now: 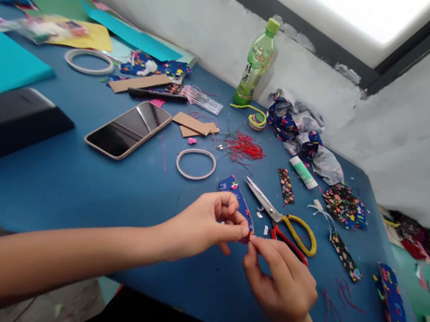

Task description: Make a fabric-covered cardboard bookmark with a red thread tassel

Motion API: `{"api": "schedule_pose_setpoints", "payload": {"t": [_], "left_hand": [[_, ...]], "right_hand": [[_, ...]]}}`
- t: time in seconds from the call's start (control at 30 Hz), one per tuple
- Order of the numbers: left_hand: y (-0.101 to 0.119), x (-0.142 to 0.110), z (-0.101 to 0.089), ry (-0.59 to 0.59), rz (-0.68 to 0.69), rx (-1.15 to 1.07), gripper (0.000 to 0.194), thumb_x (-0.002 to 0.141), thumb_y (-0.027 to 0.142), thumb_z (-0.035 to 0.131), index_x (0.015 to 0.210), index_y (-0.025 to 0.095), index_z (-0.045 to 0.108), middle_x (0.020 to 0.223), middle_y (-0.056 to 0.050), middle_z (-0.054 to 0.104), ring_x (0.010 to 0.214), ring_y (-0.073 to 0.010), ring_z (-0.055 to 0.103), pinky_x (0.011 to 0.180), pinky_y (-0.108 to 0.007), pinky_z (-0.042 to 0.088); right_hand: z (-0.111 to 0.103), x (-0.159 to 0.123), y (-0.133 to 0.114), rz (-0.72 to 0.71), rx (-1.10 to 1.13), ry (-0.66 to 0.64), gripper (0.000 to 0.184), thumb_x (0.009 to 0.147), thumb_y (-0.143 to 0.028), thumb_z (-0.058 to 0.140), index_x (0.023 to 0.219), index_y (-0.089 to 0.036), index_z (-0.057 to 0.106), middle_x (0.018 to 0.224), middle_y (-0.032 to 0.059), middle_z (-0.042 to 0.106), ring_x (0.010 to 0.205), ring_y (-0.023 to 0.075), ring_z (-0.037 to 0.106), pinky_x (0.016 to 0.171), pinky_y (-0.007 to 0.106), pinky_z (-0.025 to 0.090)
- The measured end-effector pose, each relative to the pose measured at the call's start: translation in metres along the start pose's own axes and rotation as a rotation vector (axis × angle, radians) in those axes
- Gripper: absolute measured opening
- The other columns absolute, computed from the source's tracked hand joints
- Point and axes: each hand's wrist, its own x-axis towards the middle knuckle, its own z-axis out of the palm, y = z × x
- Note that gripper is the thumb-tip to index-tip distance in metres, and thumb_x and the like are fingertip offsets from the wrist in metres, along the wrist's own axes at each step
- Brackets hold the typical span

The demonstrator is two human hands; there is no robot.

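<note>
A blue patterned fabric-covered strip (238, 191) slants up and away from my fingers. My left hand (210, 224) is closed in a pinch at its near end, with the other fingers curled beside it. Right against those fingertips, my right hand (282, 278) pinches a small bit of red thread (248, 236) at the strip's end. The fingers hide most of the thread. Just beyond my right hand lie scissors with yellow handles (281, 217) and a red-handled tool (289, 244), partly covered.
Beyond the hands are a white ring (196, 164), a red thread heap (246, 147), a phone (129, 129) and a green bottle (256, 63). To the right lie a glue stick (303, 172), a dark floral strip (345, 256) and loose threads (332, 306). A black box (14, 119) stands left.
</note>
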Motion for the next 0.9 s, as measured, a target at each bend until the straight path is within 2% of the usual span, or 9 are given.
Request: {"api": "schedule_pose_setpoints", "payload": {"t": [0.3,0.57,0.73,0.9], "left_hand": [[-0.001,-0.002,0.0,0.016,0.081,0.053,0.036,0.069,0.017,0.069,0.071,0.02,0.033,0.068,0.004,0.06,0.058,-0.0078,0.051,0.047,-0.018,0.047],[-0.005,-0.004,0.002,0.047,0.174,0.126,0.032,0.07,0.009,0.064,0.069,0.019,0.034,0.067,0.005,0.057,0.059,-0.0059,0.046,0.055,-0.018,0.037],[-0.014,-0.001,0.001,0.075,0.21,0.219,0.029,0.073,0.016,0.063,0.068,0.02,0.035,0.071,0.003,0.06,0.061,-0.0073,0.047,0.055,-0.019,0.037],[-0.019,0.003,-0.001,0.08,0.246,0.28,0.028,0.073,0.016,0.063,0.067,0.019,0.036,0.072,0.002,0.061,0.062,-0.008,0.048,0.055,-0.02,0.038]], "right_hand": [[-0.001,0.006,-0.003,0.152,0.177,-0.046,0.011,0.083,-0.007,0.06,0.085,-0.016,0.066,0.069,0.0017,0.07,0.056,0.0112,0.066,0.059,0.02,0.054],[0.0,0.007,0.001,0.327,0.364,-0.133,0.011,0.084,-0.01,0.058,0.082,-0.016,0.066,0.066,-0.0005,0.065,0.053,0.0094,0.06,0.053,0.017,0.051],[0.002,0.002,0.005,0.331,0.373,-0.188,0.012,0.088,-0.014,0.054,0.083,-0.017,0.065,0.067,-0.0004,0.064,0.056,0.0104,0.06,0.054,0.019,0.05],[0.008,-0.004,0.006,0.221,0.24,-0.139,0.012,0.089,-0.012,0.051,0.088,-0.016,0.062,0.071,0.0016,0.064,0.06,0.0118,0.062,0.058,0.02,0.049]]}}
